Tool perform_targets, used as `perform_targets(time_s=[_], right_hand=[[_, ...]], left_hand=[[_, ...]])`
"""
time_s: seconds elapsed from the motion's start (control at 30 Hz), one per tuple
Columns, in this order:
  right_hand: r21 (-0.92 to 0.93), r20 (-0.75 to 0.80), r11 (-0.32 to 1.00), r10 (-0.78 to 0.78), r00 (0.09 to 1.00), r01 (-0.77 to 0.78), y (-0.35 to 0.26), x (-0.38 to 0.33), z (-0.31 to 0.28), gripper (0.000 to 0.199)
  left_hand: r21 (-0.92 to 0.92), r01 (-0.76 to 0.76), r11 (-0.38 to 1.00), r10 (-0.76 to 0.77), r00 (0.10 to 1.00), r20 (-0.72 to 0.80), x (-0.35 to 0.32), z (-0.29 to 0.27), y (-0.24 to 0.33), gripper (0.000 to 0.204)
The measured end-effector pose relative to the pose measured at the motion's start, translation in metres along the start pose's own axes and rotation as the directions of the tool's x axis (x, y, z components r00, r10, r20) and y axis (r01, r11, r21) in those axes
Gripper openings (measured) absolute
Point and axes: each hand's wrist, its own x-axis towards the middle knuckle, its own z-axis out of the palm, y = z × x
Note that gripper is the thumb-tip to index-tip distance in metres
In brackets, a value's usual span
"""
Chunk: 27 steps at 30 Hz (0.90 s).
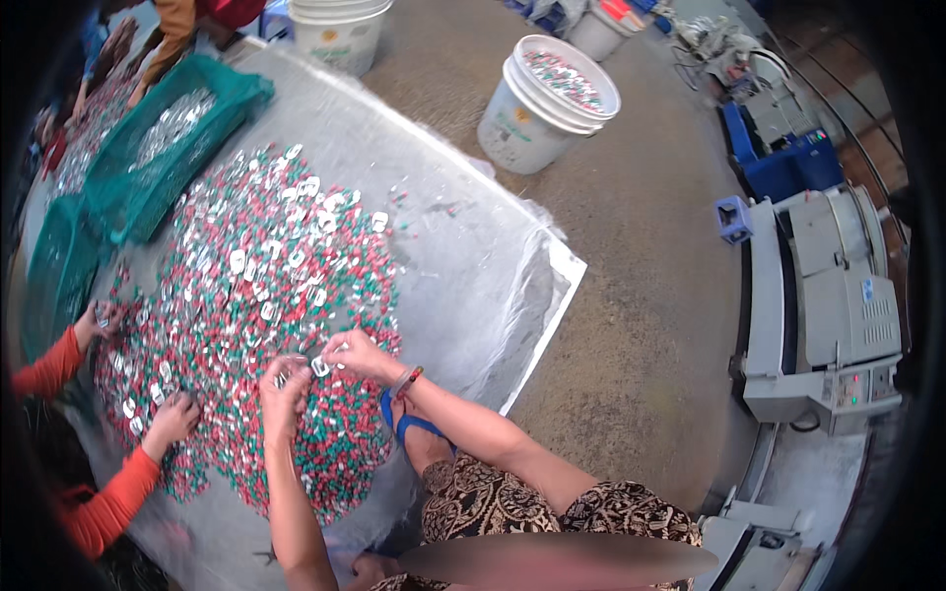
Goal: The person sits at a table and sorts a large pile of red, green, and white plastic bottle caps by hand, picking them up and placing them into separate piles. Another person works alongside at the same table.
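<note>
Over the near part of a wide heap of small red, green and white pellets [335,458], my two hands are close together. My right hand [357,356], with a bracelet at the wrist, pinches a small shiny squarish piece with an opening in it [320,367]. Just left of it, my left hand [283,389] is closed round shiny silvery pieces, partly hidden by the fingers. Similar shiny pieces [237,261] lie scattered over the heap, most thickly toward its far side.
A co-worker's hand [175,418] in an orange sleeve reaches into the heap at left. Green mesh baskets [148,202] stand beyond. The sheet-covered table [463,286] ends at a pale raised edge. White buckets [532,118] stand on the floor; grey machines [838,295] are at right.
</note>
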Motion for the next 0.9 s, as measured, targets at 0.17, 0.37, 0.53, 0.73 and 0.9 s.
perform_targets(time_s=[0.17, 0.37, 0.53, 0.73, 0.9], right_hand=[[0.032, -0.009, 0.999, -0.032, 0.999, 0.032, 0.003, 0.002, -0.001, 0.020], [0.115, 0.037, 0.990, 0.077, 0.996, -0.081, 0.002, -0.006, 0.002, 0.019], [0.129, -0.013, 0.986, 0.111, 0.994, -0.109, 0.000, -0.010, 0.005, 0.017], [-0.152, -0.043, 0.988, 0.012, 0.999, -0.019, -0.004, -0.004, 0.004, 0.019], [-0.240, 0.250, 0.967, -0.028, 0.968, 0.090, -0.005, -0.006, -0.004, 0.019]], left_hand=[[0.796, -0.449, 0.405, 0.634, 0.766, 0.109, -0.002, 0.026, -0.001, 0.013], [0.844, -0.315, 0.434, 0.578, 0.816, 0.007, -0.005, 0.033, -0.014, 0.013], [0.885, -0.318, 0.341, 0.628, 0.778, 0.037, -0.009, 0.046, -0.024, 0.013], [0.823, -0.330, 0.463, 0.610, 0.792, -0.025, -0.008, 0.038, -0.030, 0.022], [0.644, -0.274, 0.714, 0.364, 0.931, -0.007, -0.001, 0.016, -0.029, 0.020]])
